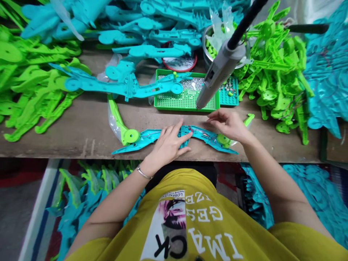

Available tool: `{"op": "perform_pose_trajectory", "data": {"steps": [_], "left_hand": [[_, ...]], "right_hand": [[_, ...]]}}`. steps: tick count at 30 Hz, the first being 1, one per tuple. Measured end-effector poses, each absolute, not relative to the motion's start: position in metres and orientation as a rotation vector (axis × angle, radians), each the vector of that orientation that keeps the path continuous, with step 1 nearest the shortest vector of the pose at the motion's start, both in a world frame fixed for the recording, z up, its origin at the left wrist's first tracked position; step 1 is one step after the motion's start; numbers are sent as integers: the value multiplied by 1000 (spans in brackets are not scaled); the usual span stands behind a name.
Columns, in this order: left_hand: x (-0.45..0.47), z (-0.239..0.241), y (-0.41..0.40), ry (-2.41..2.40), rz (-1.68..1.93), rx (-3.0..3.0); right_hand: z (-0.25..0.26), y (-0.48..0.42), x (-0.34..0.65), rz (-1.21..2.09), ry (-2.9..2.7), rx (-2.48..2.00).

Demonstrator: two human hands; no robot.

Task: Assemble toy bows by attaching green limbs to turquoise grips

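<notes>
A blue plastic toy bow shell (pixel 152 135) lies inner side up along the bench's near edge, with thin wires and small parts inside. Green limbs with round hubs, one a lime green limb (pixel 131 136), join it at left and right, and clear plastic pieces sit beside them. My left hand (pixel 170 143) rests flat across the shell's middle, fingers spread. Just above the shell's right half is my right hand (pixel 230 125), its fingers loosely bent and apart, with nothing visible in them. An electric screwdriver (pixel 221 69) hangs tip down above the green tray's right part.
A green tray (pixel 187 108) of small screws stands behind the shell, with a blue tray (pixel 236 101) beside it. Across the green tray's left side lies another blue bow shell (pixel 100 86). Piles of green parts (pixel 272 69) and blue parts (pixel 326 65) crowd the bench. A metal bowl (pixel 207 59) stands behind.
</notes>
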State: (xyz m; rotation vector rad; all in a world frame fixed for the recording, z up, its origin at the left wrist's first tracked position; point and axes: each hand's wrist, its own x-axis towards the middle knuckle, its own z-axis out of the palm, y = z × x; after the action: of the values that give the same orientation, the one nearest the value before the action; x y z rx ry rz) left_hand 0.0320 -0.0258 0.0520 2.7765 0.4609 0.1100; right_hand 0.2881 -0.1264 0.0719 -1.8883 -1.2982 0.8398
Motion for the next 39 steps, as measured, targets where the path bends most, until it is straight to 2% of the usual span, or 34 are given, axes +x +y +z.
{"op": "perform_pose_trajectory", "data": {"steps": [8, 19, 25, 39], "left_hand": [[32, 50, -25, 459, 121, 2767], [32, 50, -25, 455, 124, 2735], [33, 52, -25, 446, 107, 2738], [34, 55, -24, 418, 71, 2767]], "right_hand": [[69, -165, 253, 582, -1356, -2037], [69, -143, 236, 512, -1427, -2308], [72, -140, 238, 545, -1408, -2373], [72, -140, 261, 797, -1314, -2170]]}}
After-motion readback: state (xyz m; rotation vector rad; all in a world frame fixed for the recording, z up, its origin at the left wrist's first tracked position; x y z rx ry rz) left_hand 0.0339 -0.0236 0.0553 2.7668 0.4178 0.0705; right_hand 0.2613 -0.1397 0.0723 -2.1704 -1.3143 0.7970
